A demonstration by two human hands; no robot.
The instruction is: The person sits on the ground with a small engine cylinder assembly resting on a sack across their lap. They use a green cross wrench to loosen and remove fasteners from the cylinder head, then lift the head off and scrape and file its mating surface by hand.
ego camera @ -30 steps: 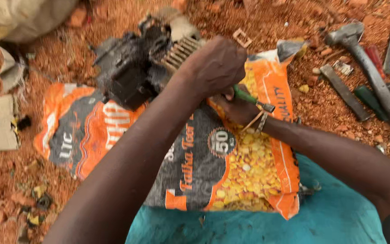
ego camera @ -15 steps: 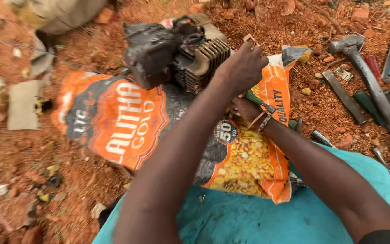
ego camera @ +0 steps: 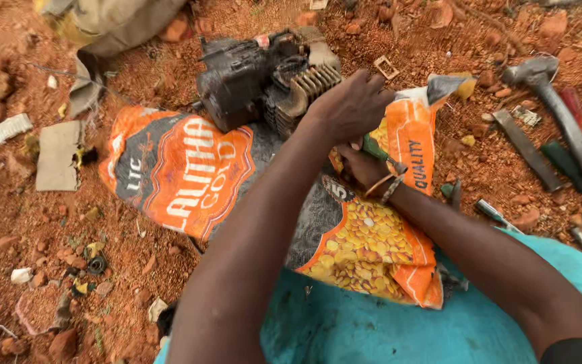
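- Ground [ego camera: 8, 222]: red earth strewn with stones, card scraps and small litter.
- Sack [ego camera: 190, 168]: orange and black printed bag, spread flat as a work mat; its near edge laps onto a teal cloth [ego camera: 372, 330].
- Engine [ego camera: 264, 77]: small, black and grimy, with a finned cylinder; it sits at the far edge of the sack, fins turned toward the hands.
- Left hand [ego camera: 353, 104]: reaches across the right wrist, back up, fingers curled down just beside the fins. Whether it clamps a part or only presses cannot be told.
- Right hand [ego camera: 362, 165]: under the left, wrist banded, closed round a green-handled tool.
- Tool [ego camera: 382, 152]: green grip, probably a screwdriver; its tip is hidden under the left hand.
- Hammer [ego camera: 557, 101]: lies on the ground to the right, well apart from the hands, among flat bars and other handled tools.
- Small square frame [ego camera: 385, 67]: on the earth just beyond the left hand.
- Step in hand, as judged: the tool is being worked at a fastening near the cylinder while the left hand steadies.
- Next move, as judged: calls for the tip kept seated and square, firm downward pressure, and the engine held from sliding on the slick sack.
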